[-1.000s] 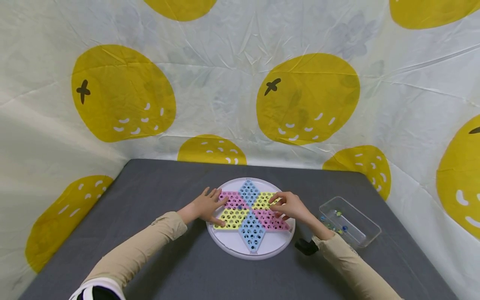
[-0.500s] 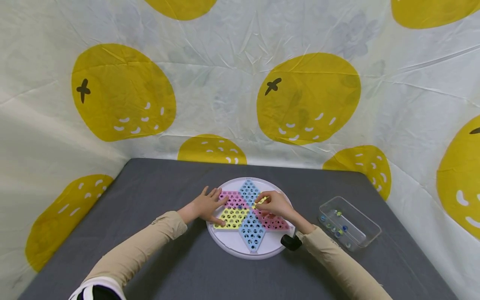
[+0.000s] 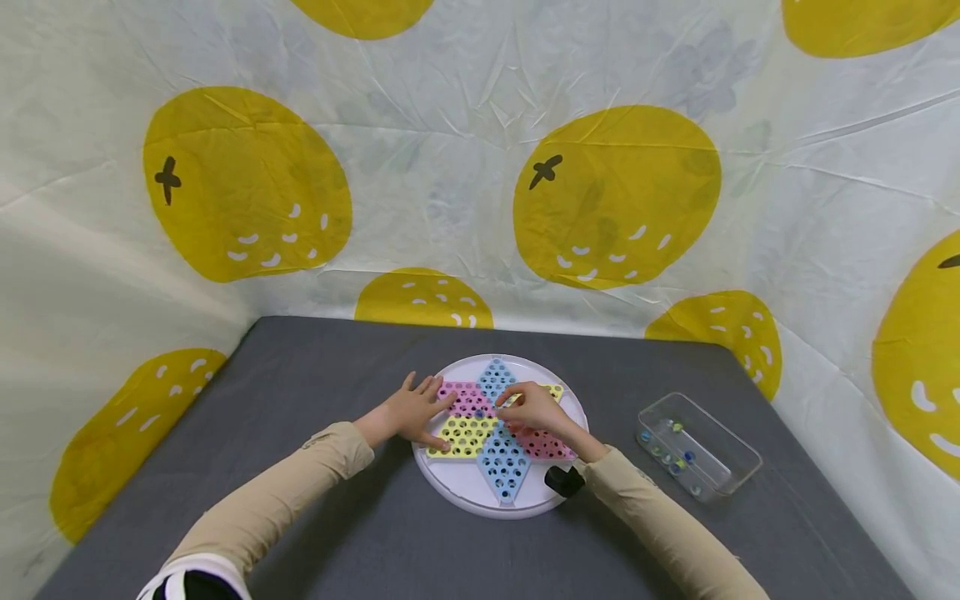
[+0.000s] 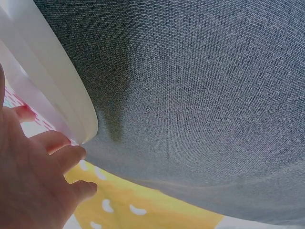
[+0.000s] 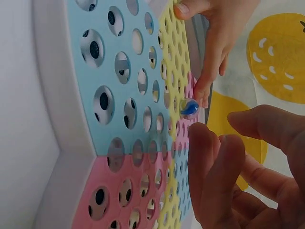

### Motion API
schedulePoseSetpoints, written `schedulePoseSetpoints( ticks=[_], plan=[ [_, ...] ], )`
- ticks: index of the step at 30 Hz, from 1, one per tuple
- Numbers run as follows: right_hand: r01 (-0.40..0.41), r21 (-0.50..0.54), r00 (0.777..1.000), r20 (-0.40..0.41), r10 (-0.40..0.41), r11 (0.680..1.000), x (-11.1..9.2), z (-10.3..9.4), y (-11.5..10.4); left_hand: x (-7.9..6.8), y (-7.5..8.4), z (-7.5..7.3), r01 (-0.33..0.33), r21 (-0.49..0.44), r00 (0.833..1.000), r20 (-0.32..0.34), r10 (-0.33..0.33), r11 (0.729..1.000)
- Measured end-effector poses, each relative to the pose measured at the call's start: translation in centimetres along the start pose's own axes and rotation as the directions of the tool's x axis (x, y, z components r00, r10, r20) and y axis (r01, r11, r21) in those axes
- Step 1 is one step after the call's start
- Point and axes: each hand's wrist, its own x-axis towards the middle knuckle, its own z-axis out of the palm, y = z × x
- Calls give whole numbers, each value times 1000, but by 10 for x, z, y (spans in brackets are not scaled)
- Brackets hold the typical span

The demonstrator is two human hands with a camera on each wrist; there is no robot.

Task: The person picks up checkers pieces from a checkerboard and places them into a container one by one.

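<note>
A round white board (image 3: 457,492) carries a star of pink, yellow and blue panels (image 3: 504,465) full of holes. One glass marble (image 3: 480,414) with a blue swirl sits near the star's centre. My left hand (image 3: 408,412) rests with spread fingers on the board's left edge; in the left wrist view its fingers (image 4: 62,152) lie by the white rim. Just right of the marble hovers my right hand (image 3: 534,410), fingers bent. The right wrist view shows a gap between its thumb and fingers, nothing visible in it, and the marble (image 5: 189,109) beyond the fingertips.
To the right of the board stands a clear plastic box (image 3: 738,446) with several marbles (image 3: 667,457) inside. A grey cloth covers the table (image 3: 337,358). Behind it hangs a white curtain (image 3: 435,192) with yellow fruit prints. A black device (image 3: 564,481) is at my right wrist.
My right hand has moved left across the board, from the yellow panel on the right to beside the marble near the centre. The left hand and the marble have stayed put.
</note>
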Motion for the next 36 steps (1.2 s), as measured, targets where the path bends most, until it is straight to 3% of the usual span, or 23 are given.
schedulePoseSetpoints(
  ticks=[15,24,36],
  plan=[
    [3,-27,1000,-14,-4,1000,8,15,-5,-1,0,-1,3,17,1000,-6,-3,1000],
    [3,-9,1000,21,-3,1000,16,21,-3,-1,1,0,14,29,1000,-3,-14,999],
    [-52,-13,999,-10,52,999,21,28,-1,-1,1,-1,11,14,1000,-7,-10,1000]
  ],
)
